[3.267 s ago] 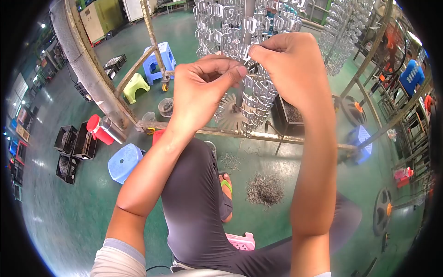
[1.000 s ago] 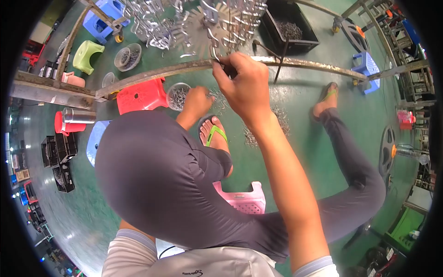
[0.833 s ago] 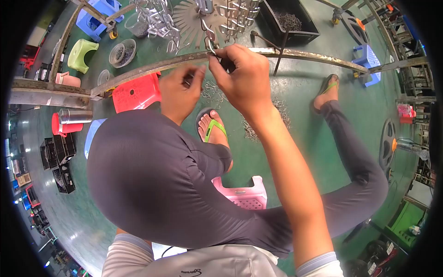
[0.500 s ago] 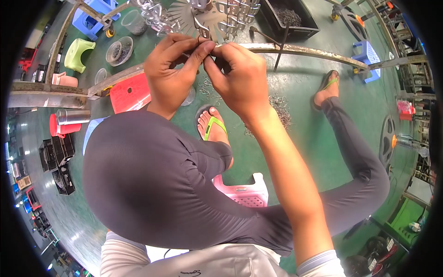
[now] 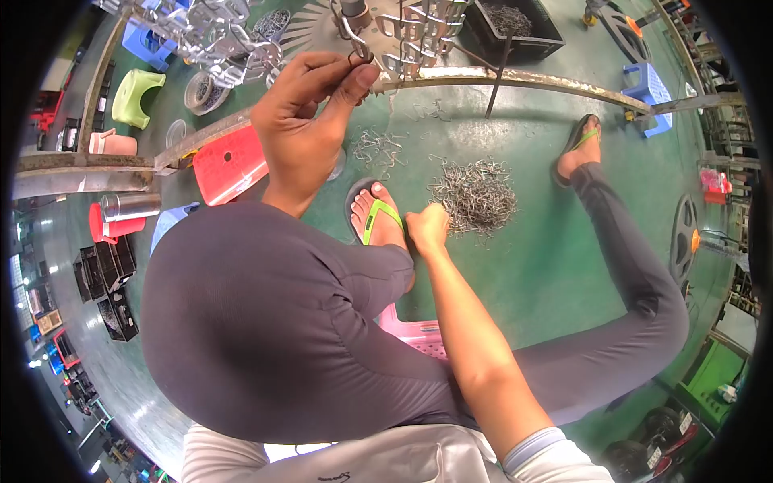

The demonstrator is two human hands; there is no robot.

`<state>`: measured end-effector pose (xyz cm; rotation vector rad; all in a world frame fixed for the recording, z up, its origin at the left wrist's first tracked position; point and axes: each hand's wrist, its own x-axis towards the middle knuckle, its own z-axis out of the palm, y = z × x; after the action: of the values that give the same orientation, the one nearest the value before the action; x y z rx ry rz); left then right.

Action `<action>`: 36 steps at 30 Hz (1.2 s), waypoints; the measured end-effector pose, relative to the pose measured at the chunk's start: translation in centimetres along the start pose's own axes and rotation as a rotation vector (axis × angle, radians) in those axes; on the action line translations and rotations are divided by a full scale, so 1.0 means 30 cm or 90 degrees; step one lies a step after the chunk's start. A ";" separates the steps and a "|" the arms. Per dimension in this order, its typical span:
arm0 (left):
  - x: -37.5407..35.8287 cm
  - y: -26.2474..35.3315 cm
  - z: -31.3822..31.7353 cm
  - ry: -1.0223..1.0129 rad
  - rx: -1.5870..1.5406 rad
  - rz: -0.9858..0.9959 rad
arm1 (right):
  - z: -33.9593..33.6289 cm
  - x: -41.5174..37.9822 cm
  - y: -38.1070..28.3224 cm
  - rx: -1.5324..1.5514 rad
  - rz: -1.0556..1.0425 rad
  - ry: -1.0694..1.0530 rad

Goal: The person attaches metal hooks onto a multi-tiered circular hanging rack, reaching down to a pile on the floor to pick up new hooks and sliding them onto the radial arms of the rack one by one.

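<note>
My left hand (image 5: 310, 113) is raised at the top of the head view, thumb and forefinger pinched on a small dark wire piece (image 5: 360, 59). Just above it hangs a bent metal hook (image 5: 348, 34) from the rack. Low by my sandalled foot (image 5: 378, 216), my right hand (image 5: 428, 229) is closed, its fingertips turned from view; whether anything is in them is hidden. To its right lies a pile of small metal hooks (image 5: 475, 196) on the green floor. More bent metal pieces (image 5: 411, 40) hang in rows from the rack.
A rusty frame bar (image 5: 531, 81) crosses in front of me. Behind it stand a black crate of small parts (image 5: 527, 40) and a tub of hooks (image 5: 205, 94). A red stool (image 5: 229, 165) is at left, a blue stool (image 5: 648, 97) at right, a pink stool (image 5: 419, 334) below me.
My right hand has left my left hand and dropped to the floor beside the hook pile. My left hand stays up at the rack. The hanging metal pieces have shifted on the rack.
</note>
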<state>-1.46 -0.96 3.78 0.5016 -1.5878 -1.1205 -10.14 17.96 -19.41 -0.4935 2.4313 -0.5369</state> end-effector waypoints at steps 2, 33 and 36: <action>-0.001 0.005 0.006 -0.001 -0.031 -0.013 | 0.004 -0.009 -0.006 -0.017 -0.006 -0.012; -0.001 0.018 0.018 0.024 -0.017 -0.089 | -0.066 0.167 -0.017 -0.012 -0.292 -0.127; 0.001 0.027 0.016 0.023 -0.009 -0.104 | -0.025 0.171 -0.079 -0.159 -0.293 -0.130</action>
<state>-1.71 -0.41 4.49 0.6486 -1.5278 -1.2378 -13.94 13.79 -20.13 -1.1710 2.1982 -0.3443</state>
